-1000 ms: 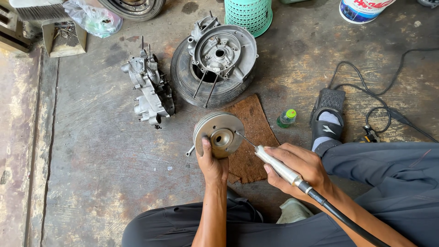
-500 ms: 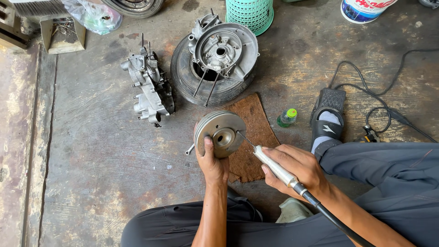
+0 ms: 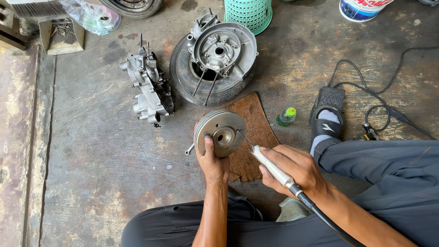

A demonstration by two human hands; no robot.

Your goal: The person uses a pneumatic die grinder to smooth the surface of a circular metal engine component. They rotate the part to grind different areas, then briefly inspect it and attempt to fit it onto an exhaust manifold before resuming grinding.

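Observation:
My left hand [image 3: 212, 161] grips a round metal pulley disc [image 3: 220, 132] from below, thumb on its face, holding it tilted on edge above a brown mat [image 3: 253, 132]. My right hand [image 3: 292, 170] holds a slim silver rotary tool handpiece [image 3: 270, 165] like a pen. Its thin bit points up-left and its tip sits at the disc's right side near the hub. A black flexible shaft [image 3: 329, 223] runs from the handpiece back along my right forearm.
An engine case half [image 3: 222, 49] rests on a small tyre [image 3: 183, 77], with another crankcase part [image 3: 147, 89] to its left. A small green-capped bottle [image 3: 286, 116], a sandalled foot [image 3: 326, 120], black cables [image 3: 384, 107], a green basket [image 3: 248, 13] and a paint can [image 3: 363, 8] surround the concrete floor.
The disc has been turned and tilted in my left hand, now showing its face and hub more openly. The tool's bit has stayed near the disc's right side.

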